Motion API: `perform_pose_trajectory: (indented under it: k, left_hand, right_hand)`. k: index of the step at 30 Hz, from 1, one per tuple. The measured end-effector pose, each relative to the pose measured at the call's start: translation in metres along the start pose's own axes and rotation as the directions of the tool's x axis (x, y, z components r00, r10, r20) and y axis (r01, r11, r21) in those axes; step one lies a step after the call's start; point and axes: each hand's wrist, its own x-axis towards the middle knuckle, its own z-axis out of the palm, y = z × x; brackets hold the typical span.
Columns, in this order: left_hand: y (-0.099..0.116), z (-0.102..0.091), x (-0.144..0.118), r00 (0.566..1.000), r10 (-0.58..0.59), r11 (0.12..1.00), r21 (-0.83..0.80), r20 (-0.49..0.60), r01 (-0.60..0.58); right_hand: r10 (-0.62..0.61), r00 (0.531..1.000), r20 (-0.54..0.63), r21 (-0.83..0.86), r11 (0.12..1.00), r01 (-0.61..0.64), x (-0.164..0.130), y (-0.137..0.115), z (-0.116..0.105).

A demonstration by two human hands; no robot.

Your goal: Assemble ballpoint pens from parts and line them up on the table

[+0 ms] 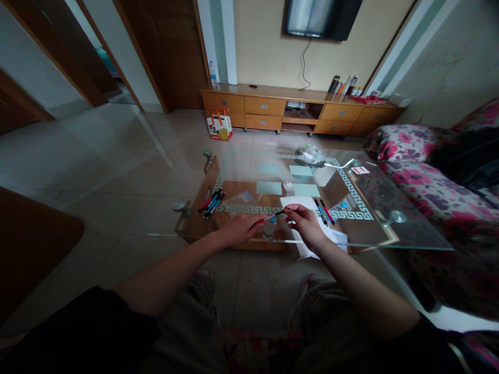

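Two hands hold one thin pen (273,215) over the glass bench (409,228), near the middle of the frame. My left hand (239,229) pinches the red end. My right hand (306,223) pinches the dark tip. I think it is light, stiff and smooth, so I would pinch each end firmly.

A home living room: sofa (429,176), wall television (322,18), glass coffee table (409,228)
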Motion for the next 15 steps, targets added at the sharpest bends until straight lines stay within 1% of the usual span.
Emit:
perform_pose_trajectory:
  k: [5,7,9,10,12,13,15]
  left_hand:
    - [-0.001,0.0,0.0,1.0,0.001,1.0,-0.001,-0.007,-0.001]
    - [-0.001,0.0,-0.001,1.0,-0.005,1.0,0.011,-0.004,0.005]
    - [-0.001,0.0,-0.001,1.0,-0.01,1.0,0.022,0.003,0.009]
    - [-0.001,0.0,-0.001,1.0,-0.011,1.0,0.026,0.007,0.011]
    - [-0.002,0.0,-0.001,1.0,-0.016,0.999,0.029,0.008,0.016]
    - [-0.002,0.0,-0.001,1.0,-0.018,0.999,0.028,0.007,0.018]
    - [-0.002,0.0,-0.001,1.0,-0.016,1.0,0.022,0.006,0.016]
  right_hand:
    - [0.008,1.0,-0.029,0.088,0.996,-0.005,0.0,-0.005,-0.002]
    - [-0.009,0.999,-0.051,0.117,0.993,0.015,0.002,-0.007,-0.007]
    - [-0.048,0.996,-0.081,0.088,0.995,0.055,0.007,-0.008,-0.016]
    - [-0.084,0.991,-0.101,0.039,0.995,0.088,0.01,-0.007,-0.022]
    - [-0.208,0.967,-0.148,-0.138,0.972,0.188,0.018,-0.004,-0.035]
    - [-0.284,0.946,-0.153,-0.258,0.936,0.239,0.022,-0.003,-0.042]
    - [-0.413,0.901,-0.133,-0.506,0.81,0.297,0.028,-0.001,-0.055]
